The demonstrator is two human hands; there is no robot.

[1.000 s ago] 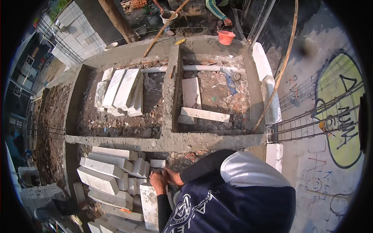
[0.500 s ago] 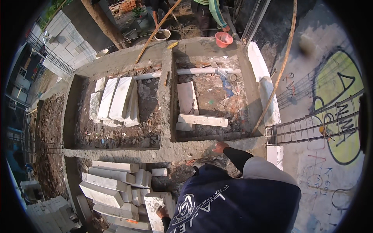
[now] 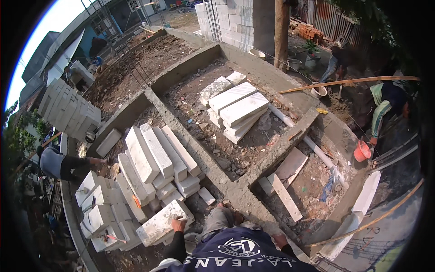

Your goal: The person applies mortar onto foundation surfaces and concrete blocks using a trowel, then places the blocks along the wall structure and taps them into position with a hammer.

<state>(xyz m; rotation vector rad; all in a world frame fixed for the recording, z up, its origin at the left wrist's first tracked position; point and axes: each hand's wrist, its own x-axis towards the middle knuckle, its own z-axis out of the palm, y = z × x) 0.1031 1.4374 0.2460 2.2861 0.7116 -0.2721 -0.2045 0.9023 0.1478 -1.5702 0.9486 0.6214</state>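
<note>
My left hand (image 3: 178,224) rests on a white lightweight concrete block (image 3: 164,221), which lies at the near end of a stack, just left of my legs. Its fingers lie against the block's upper face near the edge. On my right, my right hand (image 3: 279,239) leans on the top of a grey concrete beam (image 3: 260,217), partly covered by my body and sleeve. Its fingers look spread and hold nothing that I can see. More long white blocks (image 3: 158,152) are piled beyond my left hand.
More blocks (image 3: 238,99) lie in the beam-framed bay ahead. A pale board (image 3: 284,197) and a white pipe (image 3: 321,154) lie in the right bay. One co-worker (image 3: 56,163) bends at the left; another at the far right holds a red bucket (image 3: 362,151). Bamboo poles (image 3: 353,80) cross the right side.
My view has swung left, bringing the left co-worker and more block stacks in. My left hand stays on the block and my right hand on the beam.
</note>
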